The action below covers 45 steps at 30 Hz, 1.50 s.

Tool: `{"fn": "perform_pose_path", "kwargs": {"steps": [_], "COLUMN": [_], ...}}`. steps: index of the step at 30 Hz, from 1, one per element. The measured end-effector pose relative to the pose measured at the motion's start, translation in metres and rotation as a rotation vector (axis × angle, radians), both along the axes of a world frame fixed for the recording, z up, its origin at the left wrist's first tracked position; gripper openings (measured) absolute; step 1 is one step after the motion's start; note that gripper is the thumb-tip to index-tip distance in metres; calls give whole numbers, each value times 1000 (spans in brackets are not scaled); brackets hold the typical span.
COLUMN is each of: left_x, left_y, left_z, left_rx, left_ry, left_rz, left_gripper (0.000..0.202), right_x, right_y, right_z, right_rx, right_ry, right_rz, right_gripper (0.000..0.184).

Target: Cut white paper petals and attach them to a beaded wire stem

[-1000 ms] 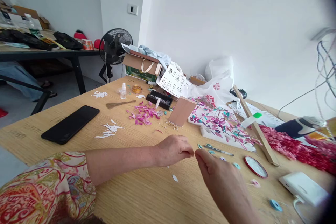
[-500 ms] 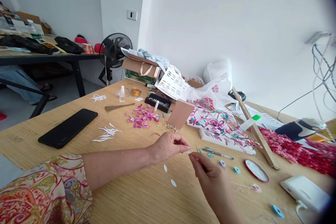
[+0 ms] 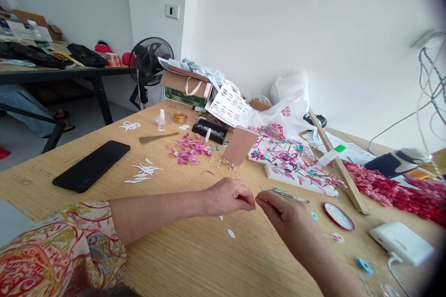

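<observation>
The left hand (image 3: pixel 230 196) and right hand (image 3: pixel 287 211) are pinched, contents indiscernible; a low, careless sweep could displace the thin white leaf-shaped piece (image 3: pixel 231 233) near the left.

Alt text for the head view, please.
Left hand and right hand pinch close together above a wooden table; anything held is indistinct. Beyond are pink petal-like pieces and a wooden block; a black phone lies left.

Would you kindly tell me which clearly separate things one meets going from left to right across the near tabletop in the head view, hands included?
Black phone, small clear bottle, left hand, right hand, red-rimmed disc, white box.
</observation>
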State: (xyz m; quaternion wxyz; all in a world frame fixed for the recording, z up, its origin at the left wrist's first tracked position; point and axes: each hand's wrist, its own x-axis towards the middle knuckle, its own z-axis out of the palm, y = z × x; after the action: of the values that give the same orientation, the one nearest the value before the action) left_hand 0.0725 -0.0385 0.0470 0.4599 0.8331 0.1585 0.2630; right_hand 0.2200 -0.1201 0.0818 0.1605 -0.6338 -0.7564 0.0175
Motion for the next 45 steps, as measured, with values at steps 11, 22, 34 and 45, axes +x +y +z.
{"fn": "perform_pose_path", "kwargs": {"steps": [11,22,34,45], "left_x": [3,4,5,-1], "left_y": [2,6,6,1], "left_z": [2,-6,-8,0], "left_rx": [-513,-297,-348,124], "left_ry": [-245,-125,-107,20], "left_rz": [130,301,227,206], "left_gripper": [5,9,12,9], "right_x": [-7,-21,-14,-27], "right_y": [4,-4,-11,-13], "right_z": [-33,-36,-32,-9], "right_rx": [-112,241,202,137], "right_ry": [708,-7,-405,-569], "right_rz": [-144,-89,-127,-102], "right_gripper": [30,33,21,15]}}
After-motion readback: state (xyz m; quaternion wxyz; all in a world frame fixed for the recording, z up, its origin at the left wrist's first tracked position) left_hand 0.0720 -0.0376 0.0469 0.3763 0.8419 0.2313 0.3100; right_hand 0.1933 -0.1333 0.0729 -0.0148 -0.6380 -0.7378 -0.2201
